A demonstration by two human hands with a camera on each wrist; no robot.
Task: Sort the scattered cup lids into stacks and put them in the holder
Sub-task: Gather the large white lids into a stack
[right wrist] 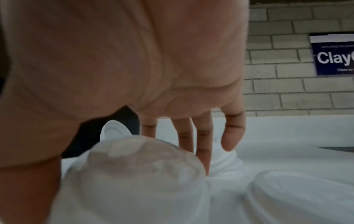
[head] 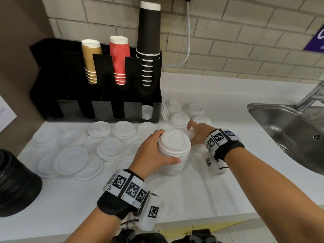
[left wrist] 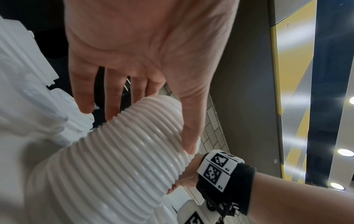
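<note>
White lid stack [head: 172,151] stands on the table [head: 201,190], centre front; ribbed side shows in the left wrist view [left wrist: 122,151], too many lids to count. Left hand [head: 150,155] grips it: thumb across the near side, fingers [left wrist: 113,97] round the far side at the top.

Right hand [head: 198,133] sits just beyond and right of the stack, fingers [right wrist: 203,144] narrow, tips down among loose lids. A clear lid [right wrist: 141,163] lies under its palm; blurred, so I cannot tell whether it is held or only touched.

Loose white lids [head: 180,120]: about six right of the holder [head: 98,81], some overlapping, one on edge against it. Clear lids [head: 70,155]: a dozen or more left of the stack, flat and domed, a few in short piles; edges hard to separate, count uncertain.

Holder: black, against the wall. Three cup stacks in the back row: tan [head: 91,58], red [head: 120,57], black [head: 149,42]. Front row, four slots; white shows only in the rightmost [head: 147,112].

Black lids [head: 15,183] stacked at the left edge, cut off. Sink [head: 289,134] right, cut off.
</note>
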